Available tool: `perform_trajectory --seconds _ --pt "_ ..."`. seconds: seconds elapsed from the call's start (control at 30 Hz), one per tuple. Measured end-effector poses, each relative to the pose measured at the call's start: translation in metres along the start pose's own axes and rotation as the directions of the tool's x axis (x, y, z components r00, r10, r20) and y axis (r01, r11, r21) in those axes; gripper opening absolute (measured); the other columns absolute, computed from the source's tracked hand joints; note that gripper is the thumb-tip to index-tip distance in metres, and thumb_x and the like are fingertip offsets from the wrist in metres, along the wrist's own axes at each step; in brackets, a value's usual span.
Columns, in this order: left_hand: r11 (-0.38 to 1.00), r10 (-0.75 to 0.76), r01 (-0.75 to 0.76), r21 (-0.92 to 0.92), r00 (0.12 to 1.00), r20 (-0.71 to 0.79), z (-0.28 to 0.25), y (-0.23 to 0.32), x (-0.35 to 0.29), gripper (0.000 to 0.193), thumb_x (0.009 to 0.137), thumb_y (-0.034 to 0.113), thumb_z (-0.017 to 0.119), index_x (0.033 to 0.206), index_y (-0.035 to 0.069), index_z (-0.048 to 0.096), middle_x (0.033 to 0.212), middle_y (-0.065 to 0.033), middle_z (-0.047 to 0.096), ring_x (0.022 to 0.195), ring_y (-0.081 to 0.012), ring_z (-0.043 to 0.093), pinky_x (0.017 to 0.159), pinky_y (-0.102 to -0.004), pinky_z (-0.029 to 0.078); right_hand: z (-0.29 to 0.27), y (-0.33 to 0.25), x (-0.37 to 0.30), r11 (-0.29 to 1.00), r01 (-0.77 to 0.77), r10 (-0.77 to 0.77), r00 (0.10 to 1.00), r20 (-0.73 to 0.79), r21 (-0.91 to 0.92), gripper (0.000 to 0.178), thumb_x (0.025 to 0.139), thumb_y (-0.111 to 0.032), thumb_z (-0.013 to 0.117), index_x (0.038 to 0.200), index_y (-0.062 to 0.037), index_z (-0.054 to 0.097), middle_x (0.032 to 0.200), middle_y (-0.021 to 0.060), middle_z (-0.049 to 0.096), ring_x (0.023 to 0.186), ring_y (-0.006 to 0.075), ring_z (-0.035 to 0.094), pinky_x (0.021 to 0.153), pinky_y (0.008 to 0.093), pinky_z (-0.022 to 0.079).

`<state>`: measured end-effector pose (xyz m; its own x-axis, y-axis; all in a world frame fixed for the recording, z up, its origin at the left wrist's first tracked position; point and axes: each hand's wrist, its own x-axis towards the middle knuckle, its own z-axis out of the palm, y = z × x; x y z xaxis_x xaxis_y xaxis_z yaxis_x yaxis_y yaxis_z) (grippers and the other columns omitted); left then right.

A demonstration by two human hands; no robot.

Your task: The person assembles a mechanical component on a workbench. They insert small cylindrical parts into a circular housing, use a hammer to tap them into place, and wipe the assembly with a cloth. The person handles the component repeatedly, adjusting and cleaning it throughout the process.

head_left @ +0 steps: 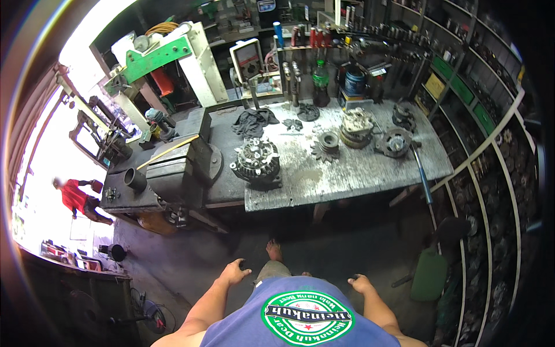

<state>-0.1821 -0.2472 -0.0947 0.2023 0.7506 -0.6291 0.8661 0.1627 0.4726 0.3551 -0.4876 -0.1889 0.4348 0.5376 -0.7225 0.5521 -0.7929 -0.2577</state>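
Observation:
Both of my hands hang low beside my body, away from the workbench (300,194). My left hand (235,272) holds nothing, its thumb spread from the fingers. On the other side, my right hand (360,283) is also without any object, its fingers loosely apart. A dark, round alternator (255,162) sits near the bench's front edge. To its right lie a toothed rotor with a pulley (326,147), a pale metal housing (355,126) and a round end bracket (398,143). A blue-handled hammer (423,173) lies across the right edge.
A large vise (173,173) with a yellow stick on top stands at left. Black rags (254,122), a green bottle (319,75) and racked tools line the back. Parts shelves (485,144) and a green seat (430,273) are at right. A person in red (73,195) is outside, left.

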Motion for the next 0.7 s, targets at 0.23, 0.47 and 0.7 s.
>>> perform_trajectory --seconds 0.23,0.47,0.7 --pt "0.809 0.549 -0.549 0.209 0.580 -0.602 -0.095 0.114 0.036 0.087 0.084 0.018 0.096 0.160 0.007 0.056 0.165 -0.0224 0.057 0.155 -0.0421 0.053 0.130 -0.0498 0.044 -0.102 -0.217 -0.036 0.835 0.483 -0.462 0.875 -0.143 0.263 0.061 0.102 -0.026 0.085 0.156 -0.0087 0.065 0.133 0.0207 0.081 0.123 0.0334 0.079 0.109 0.0439 0.061" --pt "0.555 0.825 -0.685 0.473 0.377 -0.422 -0.259 0.237 0.135 0.128 0.056 0.050 0.109 0.167 0.020 0.053 0.179 -0.0248 0.039 0.164 -0.0542 0.036 0.135 -0.0649 0.033 -0.138 -0.421 -0.003 0.520 0.853 -0.818 0.513 -0.262 0.045 0.108 0.095 -0.030 0.093 0.179 -0.0124 0.027 0.173 0.0290 0.045 0.155 0.0472 0.053 0.127 0.0515 0.047" --pt "0.498 0.867 -0.731 0.466 0.400 -0.298 -0.285 0.278 0.174 0.118 0.048 0.062 0.108 0.151 0.018 0.071 0.163 -0.0197 0.062 0.143 -0.0470 0.064 0.120 -0.0550 0.055 -0.144 -0.484 0.050 0.347 0.931 -0.894 0.364 -0.260 0.112 0.115 0.090 -0.007 0.072 0.184 -0.0093 0.006 0.185 0.0300 0.026 0.170 0.0441 0.034 0.139 0.0459 0.032"
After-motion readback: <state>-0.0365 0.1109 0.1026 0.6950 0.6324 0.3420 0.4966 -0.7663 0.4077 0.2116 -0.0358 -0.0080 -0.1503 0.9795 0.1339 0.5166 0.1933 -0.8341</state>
